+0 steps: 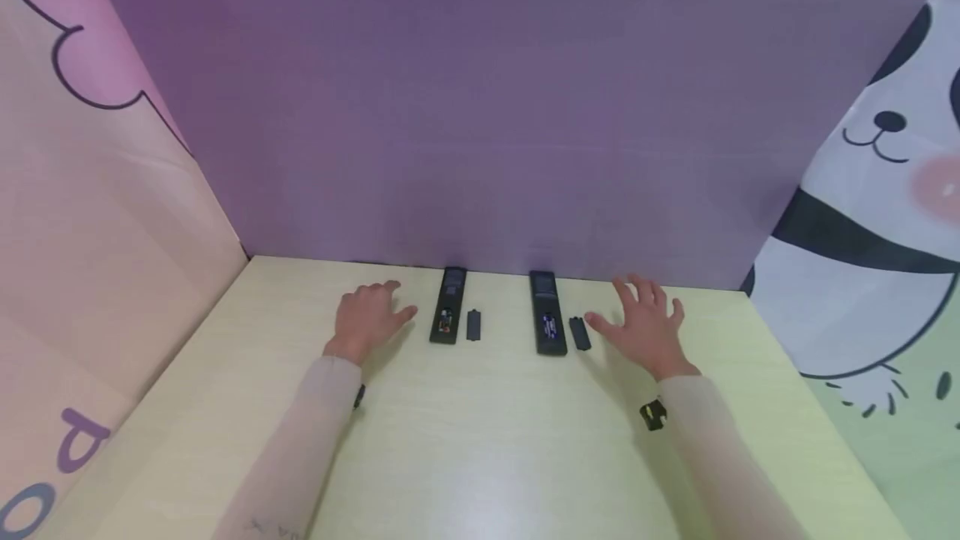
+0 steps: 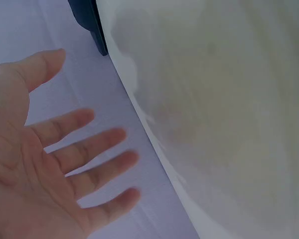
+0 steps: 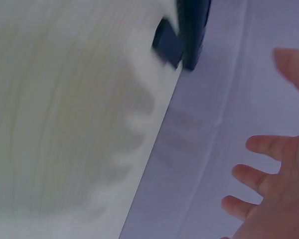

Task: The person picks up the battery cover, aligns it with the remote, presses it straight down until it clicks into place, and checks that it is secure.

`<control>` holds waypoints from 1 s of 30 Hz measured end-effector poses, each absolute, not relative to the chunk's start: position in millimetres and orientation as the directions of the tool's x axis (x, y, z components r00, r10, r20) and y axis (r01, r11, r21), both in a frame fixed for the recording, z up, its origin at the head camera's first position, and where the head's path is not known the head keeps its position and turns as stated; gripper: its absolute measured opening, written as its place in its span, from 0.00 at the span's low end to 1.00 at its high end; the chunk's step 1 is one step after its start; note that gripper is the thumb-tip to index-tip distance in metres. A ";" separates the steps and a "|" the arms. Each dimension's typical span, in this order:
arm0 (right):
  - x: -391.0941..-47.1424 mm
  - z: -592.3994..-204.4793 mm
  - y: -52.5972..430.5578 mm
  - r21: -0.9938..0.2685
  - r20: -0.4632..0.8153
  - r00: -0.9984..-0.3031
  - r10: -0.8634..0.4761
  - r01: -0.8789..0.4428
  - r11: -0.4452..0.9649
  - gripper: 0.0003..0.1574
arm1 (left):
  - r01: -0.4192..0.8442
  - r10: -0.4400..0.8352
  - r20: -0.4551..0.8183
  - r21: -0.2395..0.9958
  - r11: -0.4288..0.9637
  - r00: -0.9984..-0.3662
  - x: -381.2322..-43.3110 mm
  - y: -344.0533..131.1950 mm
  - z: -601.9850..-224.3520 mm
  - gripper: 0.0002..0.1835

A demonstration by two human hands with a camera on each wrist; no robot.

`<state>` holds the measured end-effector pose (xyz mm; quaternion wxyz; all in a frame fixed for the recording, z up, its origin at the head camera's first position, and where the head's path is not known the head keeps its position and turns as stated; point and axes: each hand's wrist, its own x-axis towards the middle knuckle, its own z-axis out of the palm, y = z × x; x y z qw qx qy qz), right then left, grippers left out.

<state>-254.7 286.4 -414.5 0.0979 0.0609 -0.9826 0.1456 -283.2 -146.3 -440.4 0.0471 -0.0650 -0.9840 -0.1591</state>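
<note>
Two black remote controls lie back side up on the pale table, the left remote (image 1: 448, 305) and the right remote (image 1: 548, 312), each with its battery compartment uncovered and batteries inside. A small dark battery cover (image 1: 473, 325) lies just right of the left remote; another battery cover (image 1: 580, 333) lies beside the right one. My left hand (image 1: 367, 319) hovers left of the left remote, fingers spread and holding nothing. To the right of the second cover, my right hand (image 1: 639, 323) is held over the table with its fingers apart, also holding nothing.
A purple panel (image 1: 480, 107) rises along the table's back edge, close behind the remotes. Printed cloth walls stand at both sides, the right wall (image 1: 862, 273) with a panda. The pale table (image 1: 480, 440) extends toward me, under both forearms.
</note>
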 end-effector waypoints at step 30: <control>-218.8 -419.2 157.0 -0.604 0.080 -0.987 -0.141 -0.160 0.781 0.18 | 0.043 0.133 -0.084 0.669 0.742 -0.988 -276.5 -110.2 -433.6 0.25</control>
